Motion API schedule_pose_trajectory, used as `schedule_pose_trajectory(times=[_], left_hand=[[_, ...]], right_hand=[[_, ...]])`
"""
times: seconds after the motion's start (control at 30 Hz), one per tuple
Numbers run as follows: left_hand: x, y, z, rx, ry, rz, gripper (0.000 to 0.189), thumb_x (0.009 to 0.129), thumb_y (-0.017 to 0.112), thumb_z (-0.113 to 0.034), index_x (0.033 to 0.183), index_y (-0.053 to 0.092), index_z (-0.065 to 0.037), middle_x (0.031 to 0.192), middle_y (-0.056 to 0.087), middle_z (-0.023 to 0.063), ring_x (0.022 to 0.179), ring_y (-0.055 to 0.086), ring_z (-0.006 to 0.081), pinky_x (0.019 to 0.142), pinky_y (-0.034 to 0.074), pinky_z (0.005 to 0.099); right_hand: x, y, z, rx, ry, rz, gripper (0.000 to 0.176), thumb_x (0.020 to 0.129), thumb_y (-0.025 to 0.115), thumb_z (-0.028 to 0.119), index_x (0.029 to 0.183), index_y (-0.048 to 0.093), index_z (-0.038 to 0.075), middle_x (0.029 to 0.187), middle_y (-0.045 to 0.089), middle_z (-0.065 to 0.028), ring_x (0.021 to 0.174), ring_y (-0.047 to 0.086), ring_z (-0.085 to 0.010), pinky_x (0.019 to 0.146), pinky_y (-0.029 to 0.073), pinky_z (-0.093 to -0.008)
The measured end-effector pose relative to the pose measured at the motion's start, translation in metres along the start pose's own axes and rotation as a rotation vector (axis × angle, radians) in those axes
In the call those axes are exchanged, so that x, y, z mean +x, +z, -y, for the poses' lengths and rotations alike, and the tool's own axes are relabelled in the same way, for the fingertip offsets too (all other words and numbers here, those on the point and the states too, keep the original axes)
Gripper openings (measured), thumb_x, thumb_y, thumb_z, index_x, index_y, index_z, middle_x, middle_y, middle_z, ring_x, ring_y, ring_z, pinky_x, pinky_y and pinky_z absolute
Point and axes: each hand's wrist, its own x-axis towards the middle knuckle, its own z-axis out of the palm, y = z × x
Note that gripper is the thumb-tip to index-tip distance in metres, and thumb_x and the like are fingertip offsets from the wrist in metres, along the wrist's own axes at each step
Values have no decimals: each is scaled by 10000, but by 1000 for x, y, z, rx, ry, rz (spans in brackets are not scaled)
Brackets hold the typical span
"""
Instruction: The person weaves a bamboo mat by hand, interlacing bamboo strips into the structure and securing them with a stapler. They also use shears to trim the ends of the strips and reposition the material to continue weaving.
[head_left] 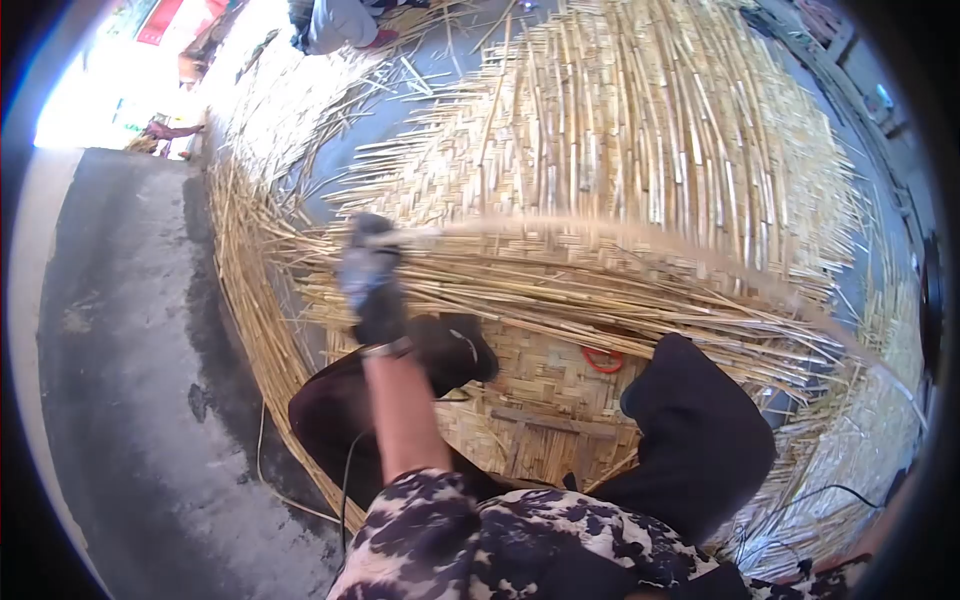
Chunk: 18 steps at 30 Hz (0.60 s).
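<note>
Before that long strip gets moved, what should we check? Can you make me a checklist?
1. Left hand on the long strip: ok, it holds it near one end.
2. Right hand in sight: not ok, the picture doesn't show it.
3. Strip free of splits: cannot tell, it's blurry.
4. Loose stalks neatly lined up: not ok, their ends fan out on the right.
5. Red loop away from the strip: ok, it lies on the woven mat.
6. Other person away from the strip: ok, they're at the far side.
</note>
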Motion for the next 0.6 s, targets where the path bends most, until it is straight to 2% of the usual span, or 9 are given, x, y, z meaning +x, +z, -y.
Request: schedule_pose_trajectory(times=[0.03, 0.07, 0.1, 0.17, 0.3, 0.43, 0.53, 0.57, 0.6], left_hand=[[10, -88, 20, -360, 76, 40, 304, 804, 397, -265, 976, 507, -39, 729, 519, 96, 685, 523, 213, 622, 452, 320], [35, -120, 47, -424, 109, -165, 302, 803, 403, -262, 982, 504, -41, 731, 519, 90, 683, 520, 210, 622, 451, 317], [61, -150, 70, -411, 122, -344, 301, 802, 409, -259, 989, 502, -42, 734, 519, 85, 681, 518, 207, 623, 449, 315], [95, -216, 107, -365, 143, -558, 301, 800, 422, -254, 1003, 497, -45, 739, 519, 74, 678, 514, 201, 624, 446, 310], [138, -308, 149, -230, 204, -837, 305, 795, 446, -243, 1029, 486, -51, 749, 520, 51, 670, 505, 189, 625, 439, 299], [159, -304, 127, -309, 307, -848, 318, 791, 471, -233, 1056, 476, -57, 760, 520, 29, 662, 496, 178, 627, 433, 289], [131, -241, 62, -489, 462, -664, 332, 788, 489, -224, 1076, 469, -61, 768, 520, 12, 656, 489, 169, 629, 428, 281], [113, -215, 29, -580, 521, -563, 338, 787, 496, -222, 1083, 466, -63, 770, 520, 6, 655, 487, 166, 629, 427, 278], [88, -188, -7, -681, 596, -449, 344, 785, 502, -219, 1090, 463, -64, 773, 520, 1, 653, 484, 163, 629, 425, 276]], right_hand=[[-6, -7, 3, 5, -4, -7, 370, 801, 458, 157, 1153, 361, 99, 1131, 435, -176, 882, 516, -203, 751, 447, -290], [-11, -12, 6, 17, -7, -10, 371, 801, 458, 160, 1153, 360, 95, 1131, 436, -175, 884, 516, -202, 752, 446, -288], [-15, -15, 9, 27, -13, -11, 371, 802, 458, 162, 1153, 358, 92, 1131, 436, -175, 886, 516, -201, 753, 446, -286], [-19, -15, 12, 65, -21, 2, 373, 803, 458, 167, 1152, 356, 86, 1131, 436, -174, 889, 516, -198, 754, 445, -282], [-38, -6, 23, 204, -66, 33, 376, 806, 458, 177, 1151, 351, 74, 1130, 438, -172, 897, 517, -194, 757, 443, -274], [-43, 51, 27, 530, -122, 209, 381, 808, 457, 187, 1150, 345, 61, 1130, 439, -170, 904, 517, -189, 760, 442, -265], [-31, 137, 21, 773, -75, 425, 386, 810, 457, 194, 1149, 341, 52, 1129, 440, -168, 909, 517, -185, 762, 440, -259], [-27, 157, 17, 773, -89, 394, 386, 810, 457, 194, 1149, 341, 52, 1129, 440, -168, 909, 517, -185, 762, 440, -259], [-18, 194, 13, 177, -350, 349, 323, 800, 442, 180, 1110, 395, 103, 1087, 461, -152, 861, 517, -192, 740, 438, -280]])
